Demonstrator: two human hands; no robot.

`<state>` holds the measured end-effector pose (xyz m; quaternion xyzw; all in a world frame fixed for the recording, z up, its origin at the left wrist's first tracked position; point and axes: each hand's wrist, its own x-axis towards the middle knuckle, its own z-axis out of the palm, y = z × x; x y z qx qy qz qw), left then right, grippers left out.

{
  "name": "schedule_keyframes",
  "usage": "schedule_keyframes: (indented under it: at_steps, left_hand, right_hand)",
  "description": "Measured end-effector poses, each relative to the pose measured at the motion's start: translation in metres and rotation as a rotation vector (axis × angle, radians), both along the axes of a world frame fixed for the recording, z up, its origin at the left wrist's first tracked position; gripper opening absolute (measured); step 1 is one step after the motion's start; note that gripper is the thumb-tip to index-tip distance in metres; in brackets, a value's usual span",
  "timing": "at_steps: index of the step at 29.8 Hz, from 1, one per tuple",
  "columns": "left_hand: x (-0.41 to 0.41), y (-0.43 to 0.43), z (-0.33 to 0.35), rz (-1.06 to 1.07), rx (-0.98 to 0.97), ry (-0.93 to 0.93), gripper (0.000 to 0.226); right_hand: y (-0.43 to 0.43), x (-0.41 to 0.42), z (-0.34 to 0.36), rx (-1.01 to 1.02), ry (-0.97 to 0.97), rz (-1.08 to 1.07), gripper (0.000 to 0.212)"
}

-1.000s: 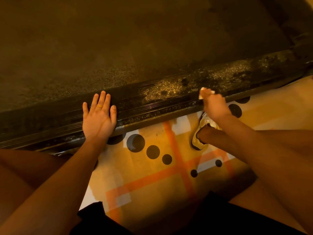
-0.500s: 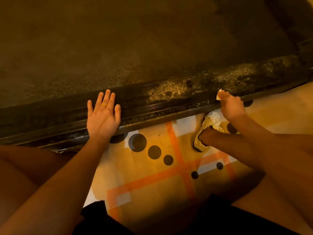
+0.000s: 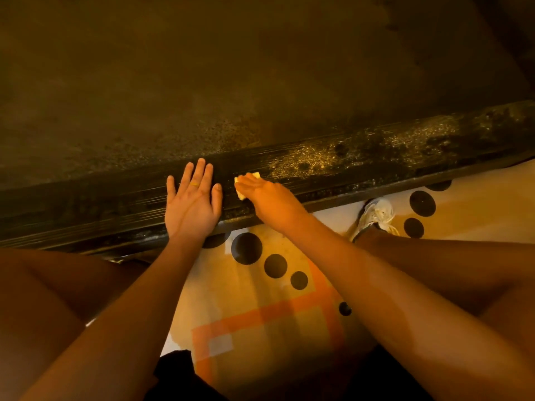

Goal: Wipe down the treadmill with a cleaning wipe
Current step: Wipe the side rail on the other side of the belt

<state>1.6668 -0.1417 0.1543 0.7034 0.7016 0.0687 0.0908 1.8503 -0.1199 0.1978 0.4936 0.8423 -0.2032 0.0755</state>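
Note:
The treadmill's dark side rail (image 3: 376,166) runs across the view, with dusty speckles on its right part. The belt (image 3: 202,82) lies beyond it. My left hand (image 3: 192,204) rests flat on the rail, fingers spread. Right beside it, my right hand (image 3: 269,198) presses a small pale cleaning wipe (image 3: 256,175) onto the rail with stretched fingers. Only the edges of the wipe show above and below the fingers.
A patterned floor mat (image 3: 260,314) with black dots and orange lines lies under me, against the rail. My bare legs flank it on both sides, and a white shoe (image 3: 376,215) sits on the mat near the rail at the right.
My right hand slid the wipe leftward along the rail, from the speckled right part to just beside my left hand. The left hand stayed flat on the rail.

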Motion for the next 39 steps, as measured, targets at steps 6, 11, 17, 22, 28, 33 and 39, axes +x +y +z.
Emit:
schedule_keyframes:
  at_steps: [6, 11, 17, 22, 28, 33, 39]
  left_hand:
    - [-0.001, 0.001, 0.002, 0.001, -0.005, -0.003, 0.056]
    - [-0.002, 0.001, 0.0, 0.002, -0.002, -0.032, 0.056]
    - [-0.003, 0.0, -0.002, -0.011, 0.0, -0.011, 0.057]
    - [-0.002, 0.0, -0.002, -0.001, 0.005, 0.001, 0.056]
    - [-0.001, -0.001, -0.002, 0.0, 0.016, 0.016, 0.057]
    - [0.0, -0.001, -0.002, 0.0, 0.022, 0.028, 0.058]
    - [-0.001, -0.001, -0.004, -0.005, 0.031, 0.033, 0.059]
  right_hand:
    - [0.084, -0.001, -0.002, 0.046, -0.075, 0.001, 0.059]
    - [0.11, 0.063, 0.008, 0.013, -0.09, -0.121, 0.045]
    - [0.115, 0.083, 0.005, -0.024, 0.001, -0.251, 0.036]
    - [0.115, 0.045, 0.005, -0.112, 0.171, -0.16, 0.034]
    - [0.116, 0.052, 0.013, -0.231, 0.182, -0.139, 0.049]
    - [0.116, 0.037, 0.013, -0.215, 0.27, -0.18, 0.04]
    - [0.131, 0.077, 0.013, -0.215, 0.21, -0.169, 0.032]
